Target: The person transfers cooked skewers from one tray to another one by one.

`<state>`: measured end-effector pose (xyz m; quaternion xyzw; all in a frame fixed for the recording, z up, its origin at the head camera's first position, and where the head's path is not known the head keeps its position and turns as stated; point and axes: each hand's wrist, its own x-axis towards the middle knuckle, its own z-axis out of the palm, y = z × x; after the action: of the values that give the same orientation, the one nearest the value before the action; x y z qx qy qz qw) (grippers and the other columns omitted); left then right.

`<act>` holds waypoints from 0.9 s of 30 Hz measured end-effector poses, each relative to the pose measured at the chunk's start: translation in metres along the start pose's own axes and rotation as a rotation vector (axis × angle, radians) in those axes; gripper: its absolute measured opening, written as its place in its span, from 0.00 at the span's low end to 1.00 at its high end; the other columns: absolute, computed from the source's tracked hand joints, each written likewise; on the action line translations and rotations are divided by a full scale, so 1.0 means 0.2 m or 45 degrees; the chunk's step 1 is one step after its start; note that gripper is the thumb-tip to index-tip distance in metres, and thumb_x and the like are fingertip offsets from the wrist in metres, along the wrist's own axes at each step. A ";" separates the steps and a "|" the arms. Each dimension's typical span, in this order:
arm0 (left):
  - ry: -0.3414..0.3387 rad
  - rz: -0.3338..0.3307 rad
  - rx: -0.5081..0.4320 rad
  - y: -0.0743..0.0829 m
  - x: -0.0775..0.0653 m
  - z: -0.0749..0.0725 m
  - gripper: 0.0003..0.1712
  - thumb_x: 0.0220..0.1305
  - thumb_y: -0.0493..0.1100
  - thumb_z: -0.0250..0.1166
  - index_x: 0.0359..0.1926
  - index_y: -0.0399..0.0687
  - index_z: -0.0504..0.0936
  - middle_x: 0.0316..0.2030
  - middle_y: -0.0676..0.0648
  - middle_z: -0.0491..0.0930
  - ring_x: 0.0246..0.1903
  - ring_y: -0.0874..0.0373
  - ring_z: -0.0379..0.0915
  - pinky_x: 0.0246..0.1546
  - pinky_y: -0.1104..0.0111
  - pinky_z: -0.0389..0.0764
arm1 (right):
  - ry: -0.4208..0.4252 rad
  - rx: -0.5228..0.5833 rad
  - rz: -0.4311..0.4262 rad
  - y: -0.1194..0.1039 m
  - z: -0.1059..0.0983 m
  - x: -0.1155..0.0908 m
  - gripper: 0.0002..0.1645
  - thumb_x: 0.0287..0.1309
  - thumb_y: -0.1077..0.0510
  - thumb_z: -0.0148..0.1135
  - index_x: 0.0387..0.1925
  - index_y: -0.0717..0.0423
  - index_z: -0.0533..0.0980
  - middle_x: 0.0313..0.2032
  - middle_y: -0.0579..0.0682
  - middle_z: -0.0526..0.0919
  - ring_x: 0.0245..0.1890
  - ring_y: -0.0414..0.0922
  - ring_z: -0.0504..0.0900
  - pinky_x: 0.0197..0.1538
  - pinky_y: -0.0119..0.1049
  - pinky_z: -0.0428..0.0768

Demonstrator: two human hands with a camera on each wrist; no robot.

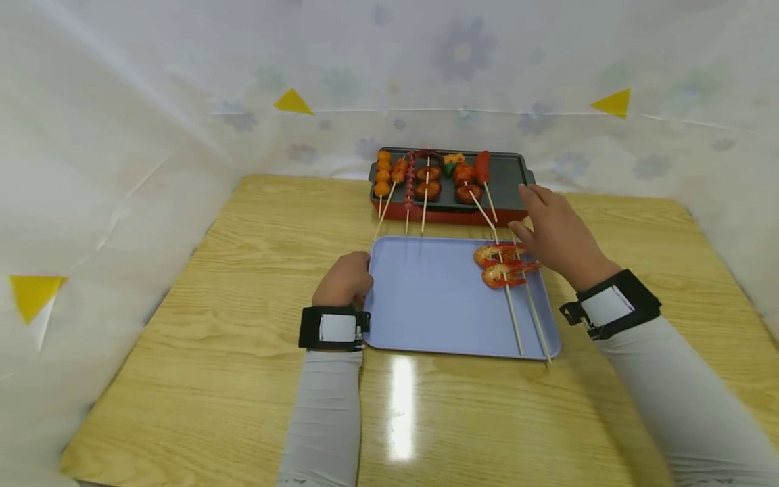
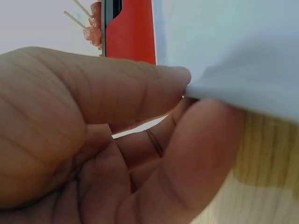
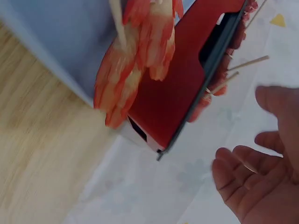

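Over on the left, the left hand (image 1: 343,281) has the pale blue tray (image 1: 432,297) by its left edge, thumb on top and a finger underneath, clamped tight. The tray sits on the wooden table (image 1: 243,270), directly right of that hand, its long axis running left to right. Just beyond it is the red-sided grill (image 1: 506,177), lying the same way, from an orange-ball skewer (image 1: 382,176) across to a red sausage skewer (image 1: 482,168), bare sticks aimed at the person. Now the tray's right end: two prawn skewers (image 1: 501,274) side by side, long axes running away from the person, near ends slanting right, the right-hand stick poking over the near rim. And here's the right hand (image 1: 562,237), fingers apart, gripping nothing, hovering near the prawns, which lie just left of it.
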<state>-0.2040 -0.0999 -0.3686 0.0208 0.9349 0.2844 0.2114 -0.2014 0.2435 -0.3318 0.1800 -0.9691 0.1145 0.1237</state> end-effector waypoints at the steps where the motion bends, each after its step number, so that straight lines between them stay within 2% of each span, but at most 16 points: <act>1: -0.001 -0.001 0.001 0.00 0.00 0.00 0.27 0.61 0.26 0.53 0.62 0.37 0.74 0.49 0.37 0.79 0.24 0.51 0.78 0.19 0.67 0.76 | -0.017 0.041 0.030 0.00 0.00 0.03 0.40 0.68 0.57 0.61 0.71 0.72 0.56 0.64 0.76 0.62 0.61 0.72 0.65 0.58 0.64 0.68; 6: -0.006 0.004 0.013 -0.01 0.01 -0.01 0.25 0.58 0.25 0.54 0.57 0.36 0.76 0.41 0.38 0.80 0.28 0.50 0.77 0.18 0.67 0.75 | -0.136 0.177 0.176 0.00 0.00 0.19 0.38 0.72 0.55 0.55 0.72 0.72 0.54 0.66 0.76 0.60 0.61 0.71 0.65 0.60 0.64 0.66; 9: -0.005 0.011 0.016 -0.01 0.01 -0.01 0.25 0.57 0.25 0.54 0.58 0.36 0.76 0.42 0.38 0.79 0.28 0.49 0.77 0.17 0.67 0.74 | -0.205 0.218 0.224 0.00 0.00 0.26 0.38 0.72 0.55 0.55 0.71 0.74 0.54 0.67 0.76 0.60 0.65 0.71 0.60 0.64 0.64 0.62; 13: -0.011 0.011 0.004 -0.01 0.01 -0.01 0.25 0.59 0.25 0.53 0.59 0.36 0.75 0.44 0.38 0.79 0.28 0.49 0.77 0.17 0.67 0.74 | -0.283 0.257 0.257 -0.01 0.02 0.34 0.39 0.72 0.55 0.55 0.71 0.75 0.54 0.65 0.75 0.63 0.64 0.70 0.63 0.64 0.63 0.62; 16: -0.008 0.015 0.004 -0.01 0.00 -0.01 0.23 0.61 0.26 0.53 0.57 0.35 0.76 0.44 0.38 0.79 0.29 0.49 0.77 0.18 0.66 0.75 | -0.296 0.267 0.262 0.00 0.05 0.37 0.36 0.71 0.55 0.56 0.69 0.75 0.58 0.58 0.74 0.71 0.56 0.68 0.71 0.58 0.61 0.69; 18: -0.004 0.026 0.008 0.00 0.00 -0.01 0.22 0.61 0.26 0.53 0.57 0.35 0.76 0.45 0.38 0.79 0.29 0.48 0.77 0.19 0.66 0.76 | -0.283 0.269 0.266 0.01 0.06 0.39 0.27 0.72 0.54 0.55 0.61 0.72 0.68 0.43 0.69 0.78 0.42 0.64 0.77 0.46 0.56 0.74; 20: 0.004 0.039 0.024 0.01 0.00 -0.02 0.21 0.61 0.26 0.53 0.55 0.35 0.76 0.44 0.38 0.79 0.30 0.48 0.77 0.19 0.66 0.75 | -0.256 0.274 0.277 0.02 0.08 0.40 0.19 0.72 0.54 0.55 0.49 0.68 0.73 0.29 0.63 0.76 0.28 0.58 0.74 0.34 0.50 0.71; 22: 0.006 0.043 0.036 0.01 0.00 -0.02 0.21 0.60 0.26 0.53 0.55 0.35 0.77 0.44 0.38 0.79 0.30 0.48 0.77 0.19 0.66 0.76 | -0.247 0.281 0.292 0.03 0.09 0.40 0.16 0.72 0.54 0.54 0.43 0.66 0.73 0.22 0.58 0.72 0.21 0.54 0.69 0.29 0.47 0.65; 23: 0.010 0.047 0.041 0.01 0.00 -0.02 0.21 0.60 0.26 0.53 0.55 0.34 0.76 0.44 0.38 0.79 0.30 0.48 0.77 0.19 0.66 0.76 | -0.250 0.283 0.296 0.03 0.10 0.41 0.15 0.72 0.55 0.54 0.43 0.67 0.74 0.22 0.59 0.72 0.21 0.54 0.69 0.29 0.47 0.66; 25: 0.013 0.047 0.053 0.00 0.00 -0.01 0.22 0.60 0.26 0.53 0.55 0.34 0.76 0.44 0.38 0.79 0.31 0.48 0.77 0.20 0.66 0.76 | -0.260 0.288 0.304 0.03 0.10 0.42 0.17 0.71 0.58 0.53 0.49 0.70 0.74 0.29 0.64 0.77 0.26 0.56 0.73 0.34 0.49 0.71; 27: 0.008 0.039 0.047 0.00 0.00 -0.01 0.22 0.60 0.26 0.53 0.55 0.34 0.76 0.44 0.38 0.79 0.31 0.48 0.77 0.19 0.66 0.76 | -0.270 0.294 0.313 0.03 0.11 0.43 0.16 0.69 0.61 0.51 0.49 0.72 0.75 0.30 0.67 0.77 0.27 0.58 0.74 0.35 0.50 0.72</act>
<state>-0.2054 -0.1016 -0.3666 0.0380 0.9402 0.2704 0.2036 -0.2869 0.2161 -0.3293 0.0842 -0.9718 0.2197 -0.0155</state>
